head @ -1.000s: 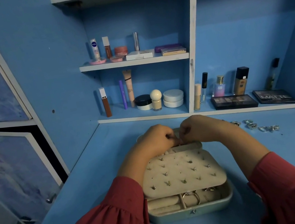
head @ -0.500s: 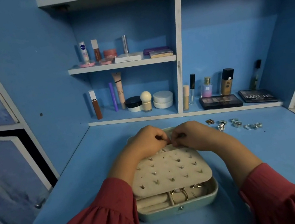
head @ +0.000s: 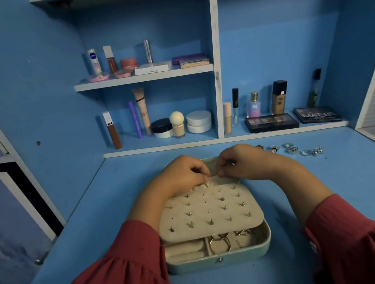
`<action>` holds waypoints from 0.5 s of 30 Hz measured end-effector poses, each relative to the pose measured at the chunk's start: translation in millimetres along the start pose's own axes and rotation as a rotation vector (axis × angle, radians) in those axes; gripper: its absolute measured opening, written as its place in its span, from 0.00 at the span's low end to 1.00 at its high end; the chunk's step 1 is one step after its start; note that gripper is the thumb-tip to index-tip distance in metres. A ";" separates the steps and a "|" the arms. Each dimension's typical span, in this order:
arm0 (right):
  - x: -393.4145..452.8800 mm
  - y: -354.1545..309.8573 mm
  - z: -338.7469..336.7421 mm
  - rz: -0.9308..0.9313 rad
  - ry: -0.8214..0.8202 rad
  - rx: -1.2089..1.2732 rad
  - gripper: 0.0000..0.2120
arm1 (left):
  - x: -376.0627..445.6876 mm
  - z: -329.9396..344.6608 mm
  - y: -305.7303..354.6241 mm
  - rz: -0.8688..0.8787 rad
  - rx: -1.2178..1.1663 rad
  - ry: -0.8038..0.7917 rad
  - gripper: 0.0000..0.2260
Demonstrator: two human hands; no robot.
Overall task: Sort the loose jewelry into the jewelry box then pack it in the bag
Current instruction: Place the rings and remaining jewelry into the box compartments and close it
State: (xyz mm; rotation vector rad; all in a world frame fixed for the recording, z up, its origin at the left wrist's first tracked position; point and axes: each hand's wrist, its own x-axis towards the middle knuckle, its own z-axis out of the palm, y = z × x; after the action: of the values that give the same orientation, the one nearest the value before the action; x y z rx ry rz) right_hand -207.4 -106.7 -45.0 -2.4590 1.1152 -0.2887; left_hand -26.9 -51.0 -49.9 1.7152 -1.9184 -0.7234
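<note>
Our left hand (head: 182, 175) and right hand (head: 240, 162) pinch something too small to identify over the jewelry box (head: 221, 259) far edge, mid-desk. Risk: it drops inside. Loose jewelry (head: 290, 148) waits right, easily knocked.

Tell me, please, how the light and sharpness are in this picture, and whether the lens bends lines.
Head view: dim, bluish light; the wide lens bows the shelf divider; the loose jewelry looks soft; both hands cast faint shadow on the jewelry box.

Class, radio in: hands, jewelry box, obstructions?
Both hands pinching at earring panel's far edge. Jewelry box open. Loose rings right, unsorted. Nothing blocking.
</note>
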 end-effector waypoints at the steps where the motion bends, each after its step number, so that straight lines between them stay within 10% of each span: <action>1: -0.9 0.8 -0.4 0.006 -0.003 0.013 0.04 | 0.5 -1.1 -1.3 -0.006 -0.013 0.041 0.08; 5: -1.7 -0.4 1.8 0.035 -0.047 0.045 0.07 | 2.8 -4.3 -6.4 -0.019 -0.053 0.219 0.11; 15: 2.0 -8.0 7.2 -0.018 -0.032 -0.047 0.04 | -0.3 2.5 1.2 0.023 0.014 -0.029 0.02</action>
State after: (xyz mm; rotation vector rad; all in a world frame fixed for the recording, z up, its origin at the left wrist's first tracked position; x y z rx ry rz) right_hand -198.2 -101.4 -47.7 -2.5070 1.0984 -0.2300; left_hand -29.4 -50.4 -51.0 1.6967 -1.9640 -0.7317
